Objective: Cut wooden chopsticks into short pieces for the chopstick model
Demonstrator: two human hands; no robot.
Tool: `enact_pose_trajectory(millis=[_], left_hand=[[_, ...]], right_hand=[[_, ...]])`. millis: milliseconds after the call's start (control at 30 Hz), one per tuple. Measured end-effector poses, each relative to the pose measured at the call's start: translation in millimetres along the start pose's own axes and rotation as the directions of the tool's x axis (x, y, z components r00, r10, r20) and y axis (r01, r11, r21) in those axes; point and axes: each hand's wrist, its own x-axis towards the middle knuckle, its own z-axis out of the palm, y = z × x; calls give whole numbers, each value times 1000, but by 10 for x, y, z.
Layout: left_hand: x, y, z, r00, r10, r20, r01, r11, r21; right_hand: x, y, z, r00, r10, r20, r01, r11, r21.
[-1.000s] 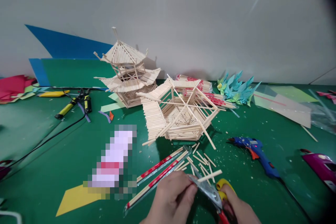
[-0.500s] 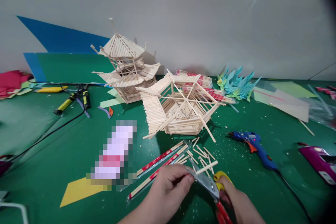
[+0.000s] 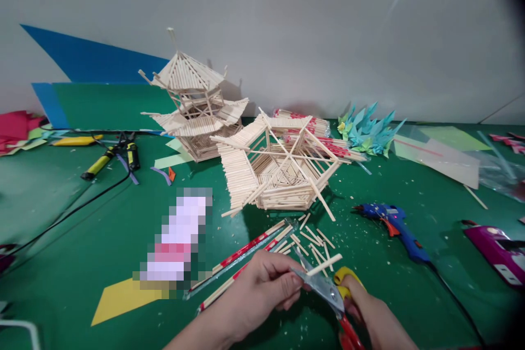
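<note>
My right hand [image 3: 361,303] is closed round the yellow and red handles of a pair of scissors [image 3: 328,291]. Between the open blades lies a short wooden stick [image 3: 326,264], which slants up to the right. My left hand [image 3: 273,284] pinches the stick's lower end beside the blade tips; the fingers partly hide that end. Just beyond the hands, cut stick pieces [image 3: 315,238] are scattered on the green table, next to wrapped chopsticks [image 3: 246,254]. Behind them stands an open hexagonal stick frame [image 3: 283,169], with slats along its left side.
A stick pagoda [image 3: 197,104] stands at the back left. Pliers [image 3: 110,157] and a yellow paper piece [image 3: 123,299] lie left. To the right are a blue glue gun [image 3: 396,224] with its cord, a purple tool [image 3: 494,251] and turquoise folded paper [image 3: 371,128].
The view has shifted slightly. My left hand has turned a little, and its lower fingers now show beneath the scissor blades. The stick remains between the blades.
</note>
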Motion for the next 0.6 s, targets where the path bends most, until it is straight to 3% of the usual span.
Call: enact_pose_trajectory(millis=[100,167,233,400,500,600], left_hand=[[-5,15,69,985,113,-133,-80,971,226],[-13,13,82,970,173,-172,-121,952,281],[-16,-1,53,984,134,-114,-110,974,197],[-4,-20,-60,997,-49,51,57,986,-156],[0,-5,-48,995,-91,38,97,974,-205],[2,-1,1,992,-122,-39,114,982,-150]], right_hand=[[0,-1,-1,1000,7,-2,-7,1000,11],[-3,-7,-4,1000,-6,-18,6,1000,-10],[-6,-12,-6,999,-22,-37,20,999,-39],[16,8,15,999,-43,-10,42,999,-15],[44,46,43,1000,1,7,0,1000,-9],[54,82,63,1000,-10,14,11,999,-32]])
